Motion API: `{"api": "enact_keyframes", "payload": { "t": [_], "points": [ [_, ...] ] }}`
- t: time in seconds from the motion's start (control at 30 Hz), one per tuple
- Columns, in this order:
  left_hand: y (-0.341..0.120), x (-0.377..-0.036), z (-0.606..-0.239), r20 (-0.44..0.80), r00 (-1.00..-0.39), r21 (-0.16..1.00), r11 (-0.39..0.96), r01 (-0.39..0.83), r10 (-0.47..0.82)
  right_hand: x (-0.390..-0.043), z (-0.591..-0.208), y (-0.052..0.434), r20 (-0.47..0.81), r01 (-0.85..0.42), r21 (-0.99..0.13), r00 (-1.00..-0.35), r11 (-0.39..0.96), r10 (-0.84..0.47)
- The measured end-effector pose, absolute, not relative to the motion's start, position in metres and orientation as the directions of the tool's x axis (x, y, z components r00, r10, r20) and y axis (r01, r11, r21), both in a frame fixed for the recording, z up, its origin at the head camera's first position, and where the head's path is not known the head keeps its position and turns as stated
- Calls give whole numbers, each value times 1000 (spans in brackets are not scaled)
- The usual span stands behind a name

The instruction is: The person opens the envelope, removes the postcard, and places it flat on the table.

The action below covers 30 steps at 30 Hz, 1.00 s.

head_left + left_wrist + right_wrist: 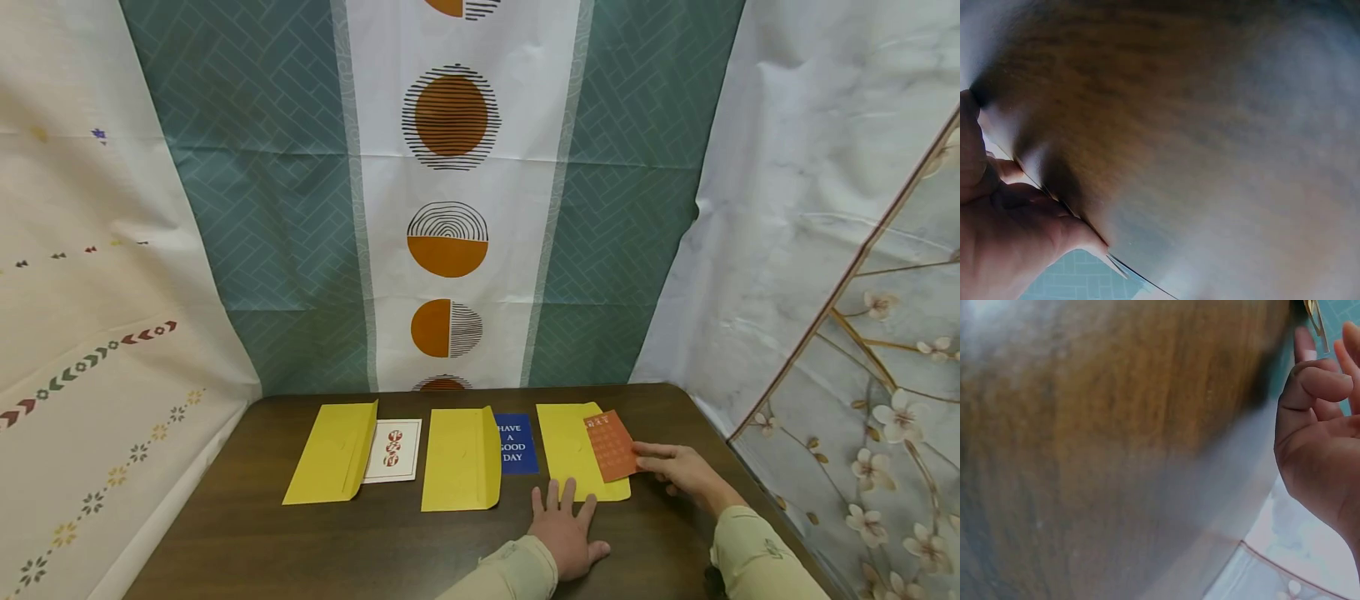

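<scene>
Between thumb and fingers my right hand (681, 468) pinches the right edge of an orange-red card (612, 447) with pale printed marks. The card lies tilted over the right part of the rightmost yellow envelope (564, 450). My left hand (566, 537) is spread flat on the table, its fingertips right at that envelope's lower edge. In the left wrist view the left hand (1013, 231) lies along the tabletop. The right wrist view has the right hand (1322, 431) with fingers curled at the upper right; the card is not clearly visible there.
A middle yellow envelope (459, 458) partly covers a blue card (517, 444) reading "HAVE A GOOD DAY". Farther left, another yellow envelope (327, 458) overlaps a white card (402, 451) with red print. All lie on a dark brown table (360, 546), with patterned cloths (637, 208) hanging behind.
</scene>
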<state>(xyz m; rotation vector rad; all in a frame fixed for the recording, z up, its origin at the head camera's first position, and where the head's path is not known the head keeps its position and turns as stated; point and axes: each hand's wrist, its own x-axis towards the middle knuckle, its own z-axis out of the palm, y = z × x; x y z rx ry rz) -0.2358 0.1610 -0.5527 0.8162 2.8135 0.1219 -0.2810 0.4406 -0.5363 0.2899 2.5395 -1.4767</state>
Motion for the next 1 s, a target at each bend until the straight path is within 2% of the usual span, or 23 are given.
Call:
{"api": "enact_keyframes", "payload": {
  "t": [0.17,0.47,1.0],
  "points": [
    [161,-235,-552,-169,-827,131,844,520,535,-281,-541,439,-248,230,-837,-968,497,30],
    [162,-235,-553,-170,-830,126,847,517,532,-283,-543,441,-199,224,-798,-974,559,106],
    [162,-235,-554,-179,-828,112,848,519,531,-277,-535,461,-172,251,-836,-964,489,202]
  ]
}}
